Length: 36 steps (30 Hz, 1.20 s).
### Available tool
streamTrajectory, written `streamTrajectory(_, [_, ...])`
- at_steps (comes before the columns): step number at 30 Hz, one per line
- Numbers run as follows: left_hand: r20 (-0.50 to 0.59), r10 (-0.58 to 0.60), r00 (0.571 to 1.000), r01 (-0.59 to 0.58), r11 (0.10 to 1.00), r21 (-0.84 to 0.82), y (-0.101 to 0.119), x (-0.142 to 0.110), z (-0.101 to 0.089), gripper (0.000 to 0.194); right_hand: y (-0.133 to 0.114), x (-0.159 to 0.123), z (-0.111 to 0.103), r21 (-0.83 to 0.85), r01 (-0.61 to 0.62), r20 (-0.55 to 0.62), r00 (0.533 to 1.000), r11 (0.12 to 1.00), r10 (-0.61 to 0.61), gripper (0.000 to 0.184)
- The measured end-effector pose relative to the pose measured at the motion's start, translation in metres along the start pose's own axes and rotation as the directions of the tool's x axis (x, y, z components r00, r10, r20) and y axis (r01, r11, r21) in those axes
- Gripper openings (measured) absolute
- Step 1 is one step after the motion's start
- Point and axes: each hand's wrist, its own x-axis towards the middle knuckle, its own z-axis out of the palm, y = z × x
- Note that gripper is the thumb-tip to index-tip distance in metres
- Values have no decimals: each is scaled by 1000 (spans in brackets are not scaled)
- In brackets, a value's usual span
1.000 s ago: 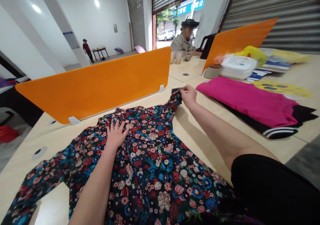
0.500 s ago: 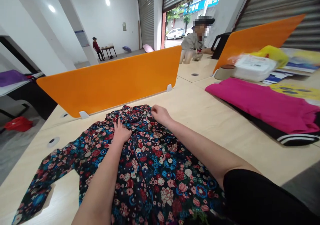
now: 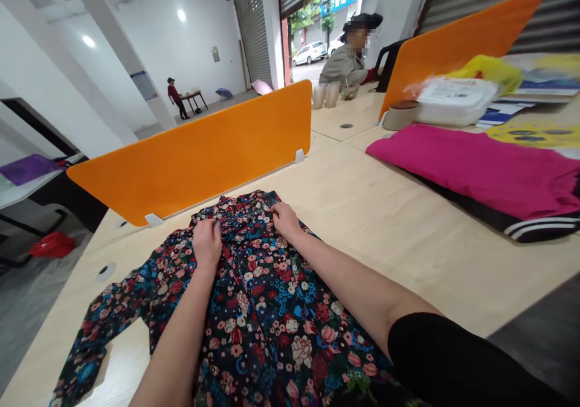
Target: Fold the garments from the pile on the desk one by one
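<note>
A dark floral shirt [image 3: 272, 298] lies spread on the pale wooden table, with one sleeve stretched out to the left and its collar end toward the orange divider. My left hand [image 3: 207, 243] rests near the collar, its fingers curled down and closed on the cloth. On the opposite side of the collar, my right hand [image 3: 285, 221] pinches the fabric between thumb and fingers. The shirt's right sleeve does not show; my right forearm crosses that side.
An orange divider [image 3: 203, 147] stands just beyond the shirt. Folded pink cloth [image 3: 471, 168] lies over a black garment at right, near a roll of tape [image 3: 401, 115] and a white plastic box [image 3: 455, 100]. Another person [image 3: 344, 63] sits across the table.
My left hand has gone from spread fingers to curled ones and shifted slightly left. My right hand has come a little nearer and now pinches the shirt. The camera view has tilted.
</note>
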Motion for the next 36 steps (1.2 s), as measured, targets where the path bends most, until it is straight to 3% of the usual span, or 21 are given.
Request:
streamTrajectory(2, [137, 167, 976, -166, 986, -16, 20, 1, 3, 29, -1, 0, -1, 4, 11, 15, 1000, 1000, -11, 25])
streamTrajectory(3, [210, 198, 957, -200, 980, -12, 29, 2, 8, 27, -1, -1, -2, 6, 15, 23, 1000, 1000, -15, 24])
streamTrajectory(5, [285, 161, 945, -162, 987, -20, 43, 4, 19, 24, 0, -1, -3, 12, 24, 33, 999, 1000, -24, 23])
streamTrajectory(8, [247, 35, 968, -13, 996, -93, 45, 9, 32, 18, 0, -1, -4, 19, 39, 33, 999, 999, -40, 22])
streamTrajectory(10, [181, -46, 982, 69, 990, -126, 33, 12, 30, 22, 1, -1, -4, 19, 43, 35, 998, 999, -44, 21])
streamTrajectory(13, [38, -220, 975, 223, 966, -129, 0, 11, 12, 31, 2, -1, -3, 22, 51, 37, 998, 998, -52, 19])
streamTrajectory(17, [-117, -451, 885, 440, 891, -108, -51, -10, -25, 30, 3, -1, -2, 17, 53, 36, 998, 998, -54, 19])
streamTrajectory(21, [-195, -538, 820, 533, 842, -84, -81, -36, -51, 27, 4, -2, -1, 10, 61, 22, 998, 998, -61, 19])
streamTrajectory(23, [-206, -494, 845, 492, 868, -63, -83, -43, -56, 25, 5, -3, 0, 5, 69, 15, 998, 998, -69, 18])
streamTrajectory(26, [-16, -186, 982, 186, 982, 28, -75, -48, -56, 25, 6, -4, 0, 10, 92, 7, 996, 996, -92, 15])
streamTrajectory(27, [88, -66, 994, 61, 996, 59, -72, -49, -55, 25, 7, -4, 0, 12, 96, 6, 995, 995, -96, 14])
streamTrajectory(29, [247, 54, 968, -83, 991, 108, -68, -50, -50, 24, 7, -4, 0, 9, 99, 7, 995, 995, -99, 13])
streamTrajectory(31, [307, 30, 951, -69, 991, 117, -67, -47, -46, 20, 8, -4, 0, -7, 101, 14, 995, 995, -101, 13])
streamTrajectory(36, [263, -228, 937, 240, 971, -13, -81, -10, -48, 20, 8, -5, -1, -41, 123, 25, 992, 992, -122, 14])
